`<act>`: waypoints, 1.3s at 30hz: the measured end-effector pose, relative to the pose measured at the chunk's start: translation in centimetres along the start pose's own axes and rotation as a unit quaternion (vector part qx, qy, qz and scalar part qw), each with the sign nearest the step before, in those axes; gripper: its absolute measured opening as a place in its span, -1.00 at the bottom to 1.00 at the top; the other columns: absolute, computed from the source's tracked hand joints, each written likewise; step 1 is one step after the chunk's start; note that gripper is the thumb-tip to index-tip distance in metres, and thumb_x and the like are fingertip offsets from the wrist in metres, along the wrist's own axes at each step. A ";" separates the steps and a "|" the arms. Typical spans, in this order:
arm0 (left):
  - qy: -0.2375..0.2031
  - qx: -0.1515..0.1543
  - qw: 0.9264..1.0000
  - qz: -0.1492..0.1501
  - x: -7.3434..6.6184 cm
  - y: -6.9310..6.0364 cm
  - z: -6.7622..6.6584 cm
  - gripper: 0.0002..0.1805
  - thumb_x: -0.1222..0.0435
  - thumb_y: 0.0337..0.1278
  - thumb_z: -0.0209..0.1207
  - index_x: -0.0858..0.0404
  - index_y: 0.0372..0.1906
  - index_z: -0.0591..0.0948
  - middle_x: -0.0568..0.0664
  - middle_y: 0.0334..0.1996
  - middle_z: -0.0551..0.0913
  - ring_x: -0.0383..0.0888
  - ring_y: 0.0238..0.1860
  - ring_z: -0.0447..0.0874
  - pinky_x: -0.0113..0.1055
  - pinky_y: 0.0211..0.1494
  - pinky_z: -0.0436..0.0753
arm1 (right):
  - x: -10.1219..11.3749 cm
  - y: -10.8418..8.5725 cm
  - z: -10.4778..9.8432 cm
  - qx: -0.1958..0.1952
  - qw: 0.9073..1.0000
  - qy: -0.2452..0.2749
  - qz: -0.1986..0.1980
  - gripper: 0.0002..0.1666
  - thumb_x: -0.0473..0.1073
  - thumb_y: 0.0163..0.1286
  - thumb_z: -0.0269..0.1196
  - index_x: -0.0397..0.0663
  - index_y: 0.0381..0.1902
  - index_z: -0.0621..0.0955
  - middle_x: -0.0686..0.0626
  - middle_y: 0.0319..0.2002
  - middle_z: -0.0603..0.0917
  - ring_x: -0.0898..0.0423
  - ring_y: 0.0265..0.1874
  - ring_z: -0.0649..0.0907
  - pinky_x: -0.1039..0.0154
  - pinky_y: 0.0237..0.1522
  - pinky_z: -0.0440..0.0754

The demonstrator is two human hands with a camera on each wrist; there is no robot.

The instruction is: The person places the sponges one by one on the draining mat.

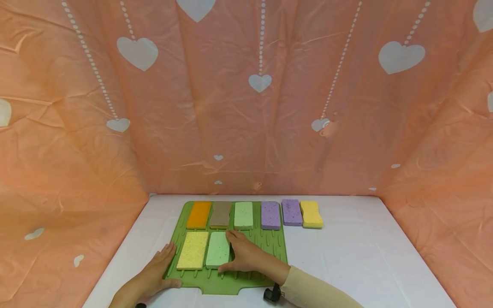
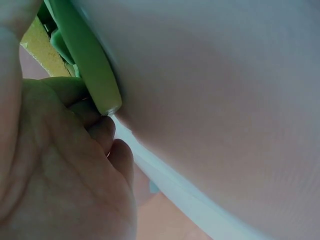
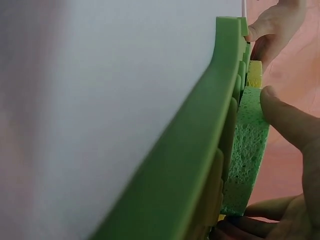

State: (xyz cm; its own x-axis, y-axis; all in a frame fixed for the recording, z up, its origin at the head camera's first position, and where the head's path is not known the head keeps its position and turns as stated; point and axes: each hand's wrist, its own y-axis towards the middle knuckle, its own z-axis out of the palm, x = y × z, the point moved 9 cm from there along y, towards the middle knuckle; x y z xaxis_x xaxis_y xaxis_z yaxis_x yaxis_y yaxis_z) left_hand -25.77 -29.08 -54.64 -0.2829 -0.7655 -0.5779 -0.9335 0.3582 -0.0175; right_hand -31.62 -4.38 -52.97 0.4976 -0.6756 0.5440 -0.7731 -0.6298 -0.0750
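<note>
A light green sponge [image 1: 218, 250] lies in the front row on a ridged green mat [image 1: 219, 286]. My right hand [image 1: 248, 256] holds this sponge at its right side, thumb at the near corner; in the right wrist view its thumb [image 3: 287, 115] presses one end while the fingers reach the other. Just left of it lies a yellow sponge [image 1: 192, 250]. At the mat's near left corner, my left hand [image 1: 155, 271] grips the rim, fingers along the left edge and thumb by the front edge. The left wrist view shows those fingers against the mat's rim [image 2: 95, 70].
Along the mat's far side lie an orange sponge [image 1: 198, 215], a grey-brown sponge [image 1: 220, 214], another light green sponge [image 1: 243, 214] and a purple sponge [image 1: 271, 214]. Off the mat, a second purple sponge [image 1: 292, 212] and a wavy yellow sponge [image 1: 311, 214] sit on the white table [image 1: 346, 256].
</note>
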 end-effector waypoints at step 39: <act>-0.013 0.018 1.000 -0.021 -0.1 0.0 0.0 0.33 -0.11 0.06 0.52 0.63 0.62 0.07 0.57 0.63 -0.04 0.44 0.67 -0.19 -0.54 0.56 -0.51 | -4.0 -4.9 -5.7 -0.086 0.996 0.025 -0.016 0.26 0.36 0.38 0.44 -0.22 0.71 0.17 -0.28 0.66 0.24 -0.29 0.62 0.29 -0.30 0.53 0.38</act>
State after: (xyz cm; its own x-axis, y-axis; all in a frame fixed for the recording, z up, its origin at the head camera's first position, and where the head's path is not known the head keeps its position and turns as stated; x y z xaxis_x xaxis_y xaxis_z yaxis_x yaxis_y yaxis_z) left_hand -25.74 -29.00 -54.59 -0.2369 -0.7661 -0.5975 -0.9360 0.3447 -0.0708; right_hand -32.07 3.60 -49.97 0.5063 -0.6342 0.5843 -0.8152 -0.5729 0.0845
